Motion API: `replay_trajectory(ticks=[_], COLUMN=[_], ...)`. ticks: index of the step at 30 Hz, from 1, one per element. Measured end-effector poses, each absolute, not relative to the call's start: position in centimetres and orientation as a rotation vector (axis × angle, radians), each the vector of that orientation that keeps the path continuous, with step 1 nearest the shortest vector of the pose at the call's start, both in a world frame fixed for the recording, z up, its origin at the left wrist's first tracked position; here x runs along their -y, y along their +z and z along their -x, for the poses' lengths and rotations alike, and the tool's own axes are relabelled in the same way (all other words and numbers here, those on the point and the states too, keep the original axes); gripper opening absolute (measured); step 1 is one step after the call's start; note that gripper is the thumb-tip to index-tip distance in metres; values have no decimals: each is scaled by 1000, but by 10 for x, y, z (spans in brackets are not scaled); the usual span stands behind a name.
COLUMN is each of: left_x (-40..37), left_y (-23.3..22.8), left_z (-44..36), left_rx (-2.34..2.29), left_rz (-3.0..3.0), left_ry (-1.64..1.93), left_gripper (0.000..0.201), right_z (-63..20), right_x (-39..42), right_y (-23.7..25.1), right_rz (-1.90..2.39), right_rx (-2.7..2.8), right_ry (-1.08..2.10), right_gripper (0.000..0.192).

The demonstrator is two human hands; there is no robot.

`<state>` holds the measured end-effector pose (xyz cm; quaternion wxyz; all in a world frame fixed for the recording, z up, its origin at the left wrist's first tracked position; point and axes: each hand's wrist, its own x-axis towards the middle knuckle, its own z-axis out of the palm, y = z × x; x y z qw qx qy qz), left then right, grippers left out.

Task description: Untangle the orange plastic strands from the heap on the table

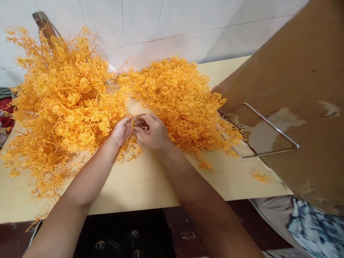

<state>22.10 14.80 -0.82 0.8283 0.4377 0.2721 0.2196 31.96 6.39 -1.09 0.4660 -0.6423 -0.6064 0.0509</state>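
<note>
orange plastic sprigs lie in two big heaps on a pale wooden table. the left heap is the taller and looser, spilling toward the table's near left edge; the right heap is flatter and reaches back toward the white tiled wall. between the two, both hands meet over a bare strip of tabletop. the left hand is curled, thumb and fingers pinching a small orange sprig at its top, with a loose cluster of sprigs lying just under the wrist on the table. the right hand is also curled, its fingertips closed on the same small sprig from the other side, so the two hands touch at the fingers. whether the sprig is one piece or two, i cannot tell. a large sheet of brown cardboard leans in from the right, over the table's far right corner, and a bent metal wire frame lies against it, touching the edge of the right heap. a few stray orange bits sit on the table near the cardboard. patterned blue and white cloth shows below the cardboard, and a brown wooden handle sticks up behind the left heap.
</note>
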Motion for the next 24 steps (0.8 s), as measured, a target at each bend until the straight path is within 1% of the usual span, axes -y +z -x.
replay_trajectory(ticks=[3,7,10,14,19,24], left_x=[-148,-147,-146,-144,-143,-145], left_y=[-8,-8,-10,-13,-13,-13], left_z=[-221,-222,-222,-223,-222,-218], left_rx=[-602,-512,-461,-451,-426,-410], left_rz=[-941,-960,-962,-939,-854,-813], left_ry=[480,439,394,402,413,402], left_gripper=[41,47,53,54,56,51], right_z=[-316,-313,-315,-320,-324,-329], right_x=[-67,-70,-69,-63,-56,-58], right_y=[-13,-15,-16,-12,-2,-6], right_rz=[1603,1660,1619,1541,1458,1567], right_rx=[1559,1592,1584,1466,1258,1261], right_ry=[51,17,92,248,385,400], right_gripper=[17,5,8,4,17,20])
